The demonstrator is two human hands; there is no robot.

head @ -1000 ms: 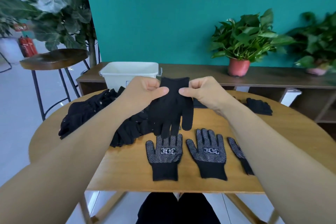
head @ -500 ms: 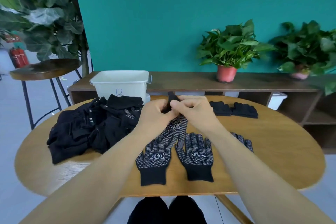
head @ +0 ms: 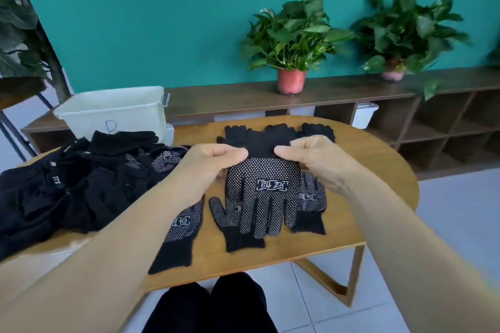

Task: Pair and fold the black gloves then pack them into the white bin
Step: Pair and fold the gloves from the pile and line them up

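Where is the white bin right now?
In the head view, the white bin sits at the far left, behind the pile of black gloves, left of the red-potted plant.

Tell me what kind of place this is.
Probably an office lounge or staged indoor workspace: a teal wall, potted plants on a low wooden shelf unit, and a small wooden table for sorting gloves.

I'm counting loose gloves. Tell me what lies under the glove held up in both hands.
Under the held glove two dotted gloves lie flat on the table: one below its fingers, one at its right edge. Most of each is covered, and anything else beneath is hidden.
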